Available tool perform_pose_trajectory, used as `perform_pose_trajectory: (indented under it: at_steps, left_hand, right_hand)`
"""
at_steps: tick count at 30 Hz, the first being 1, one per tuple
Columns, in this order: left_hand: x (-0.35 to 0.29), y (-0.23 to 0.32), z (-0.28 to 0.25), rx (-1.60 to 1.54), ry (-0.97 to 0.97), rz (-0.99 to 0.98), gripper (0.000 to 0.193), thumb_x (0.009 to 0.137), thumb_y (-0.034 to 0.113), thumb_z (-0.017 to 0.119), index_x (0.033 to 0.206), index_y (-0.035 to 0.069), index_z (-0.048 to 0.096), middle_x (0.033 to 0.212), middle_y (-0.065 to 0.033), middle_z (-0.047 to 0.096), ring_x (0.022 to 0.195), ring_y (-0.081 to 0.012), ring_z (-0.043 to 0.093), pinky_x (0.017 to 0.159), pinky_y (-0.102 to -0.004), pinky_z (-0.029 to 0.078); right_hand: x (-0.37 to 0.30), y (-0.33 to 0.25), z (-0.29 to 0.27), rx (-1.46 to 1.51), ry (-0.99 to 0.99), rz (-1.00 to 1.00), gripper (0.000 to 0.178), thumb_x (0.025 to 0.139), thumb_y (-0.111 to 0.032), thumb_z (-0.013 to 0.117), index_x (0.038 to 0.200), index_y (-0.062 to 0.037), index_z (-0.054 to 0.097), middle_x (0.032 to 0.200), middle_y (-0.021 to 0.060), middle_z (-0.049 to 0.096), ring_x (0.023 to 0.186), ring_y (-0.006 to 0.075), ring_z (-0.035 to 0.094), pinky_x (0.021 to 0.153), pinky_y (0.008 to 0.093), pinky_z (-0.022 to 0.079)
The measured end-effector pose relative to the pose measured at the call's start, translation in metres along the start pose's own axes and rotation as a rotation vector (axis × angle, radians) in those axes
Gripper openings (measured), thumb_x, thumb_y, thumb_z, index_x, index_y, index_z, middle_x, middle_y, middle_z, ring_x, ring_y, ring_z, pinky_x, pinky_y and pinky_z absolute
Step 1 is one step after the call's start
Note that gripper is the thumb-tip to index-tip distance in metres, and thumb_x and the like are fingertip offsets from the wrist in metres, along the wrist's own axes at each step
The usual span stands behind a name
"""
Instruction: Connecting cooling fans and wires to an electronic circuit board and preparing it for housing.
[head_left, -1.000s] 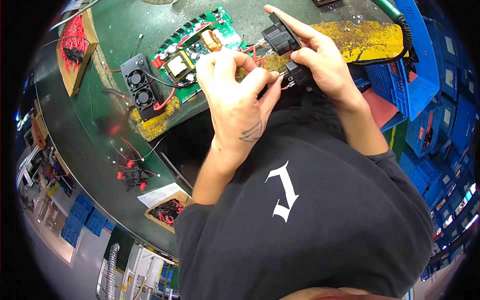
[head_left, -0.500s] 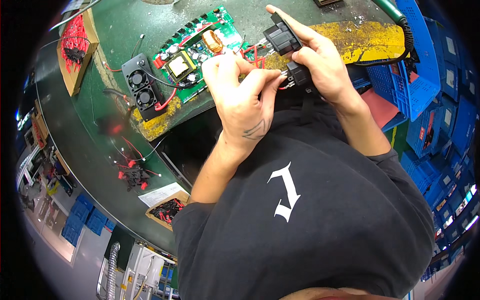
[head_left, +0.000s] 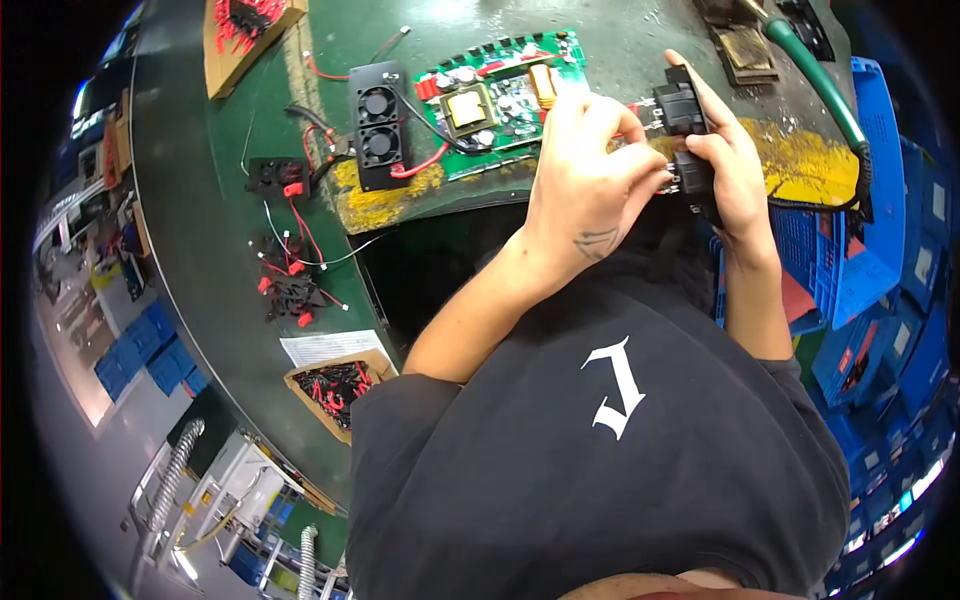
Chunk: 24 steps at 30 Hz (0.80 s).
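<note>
My right hand [head_left: 738, 175] is wrapped round a black plastic panel with socket housings [head_left: 679, 108], its metal terminals facing left. At the lower housing's terminals, my left hand [head_left: 595, 165] is closed in a pinch. What lies between its fingertips is too small to make out. Beyond the left hand lies a green circuit board [head_left: 508, 118] with a yellow-topped transformer [head_left: 467, 109] and a copper coil [head_left: 542, 86], the coil partly behind my fingers. A black twin-fan unit [head_left: 380, 128] sits at the board's left end, with red and black wires running between them.
A green-handled tool [head_left: 815, 80] lies at the far right near a blue crate [head_left: 880, 210]. On the left side bench are black parts with red wires [head_left: 292, 290], a white sheet [head_left: 330, 348] and a cardboard box [head_left: 345, 395]. Another cardboard box [head_left: 245, 55] stands farther back.
The whole view has shifted, so the bench, board and hands appear farther right. My right hand still grips the socket panel, and my left fingertips stay pinched at its lower terminals.
</note>
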<state>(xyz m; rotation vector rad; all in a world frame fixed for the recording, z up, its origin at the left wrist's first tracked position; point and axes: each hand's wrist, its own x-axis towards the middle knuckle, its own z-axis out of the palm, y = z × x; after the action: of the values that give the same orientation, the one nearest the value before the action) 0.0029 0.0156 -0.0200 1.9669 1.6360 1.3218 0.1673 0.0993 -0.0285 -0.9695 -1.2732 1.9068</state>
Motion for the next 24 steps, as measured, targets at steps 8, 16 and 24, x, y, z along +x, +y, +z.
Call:
perform_pose_trajectory:
  at_steps: [8,16,24]
  left_hand:
    - [-0.021,-0.051,-0.089,0.830,0.200,-0.307,0.030,0.082,0.023,0.080,0.105,0.006,0.070,0.100,-0.0130,0.063,0.104,-0.0336,0.054,0.095,-0.0450,0.042]
    - [-0.030,-0.059,-0.097,0.831,0.320,-0.340,0.043,0.074,0.017,0.080,0.116,0.013,0.068,0.108,-0.0099,0.060,0.110,-0.0331,0.052,0.101,-0.0486,0.036]
    - [-0.023,-0.062,-0.103,0.702,-0.068,-0.068,0.029,0.079,0.003,0.074,0.105,0.016,0.074,0.111,-0.0038,0.066,0.112,-0.0258,0.059,0.097,-0.0424,0.038]
  right_hand:
    - [-0.001,0.014,-0.012,-0.064,0.154,-0.019,0.070,0.086,0.005,0.048,0.155,-0.0076,0.047,0.106,-0.0023,0.060,0.085,0.0034,0.048,0.077,0.0169,0.041]
    - [-0.001,0.015,-0.011,-0.105,0.145,0.007,0.071,0.086,-0.002,0.046,0.157,-0.0021,0.042,0.120,0.0014,0.061,0.083,0.0064,0.049,0.078,0.0181,0.044]
    - [-0.002,0.016,-0.011,-0.098,0.149,-0.008,0.070,0.086,-0.001,0.046,0.156,-0.0031,0.043,0.112,0.0008,0.060,0.083,0.0064,0.049,0.077,0.0178,0.044]
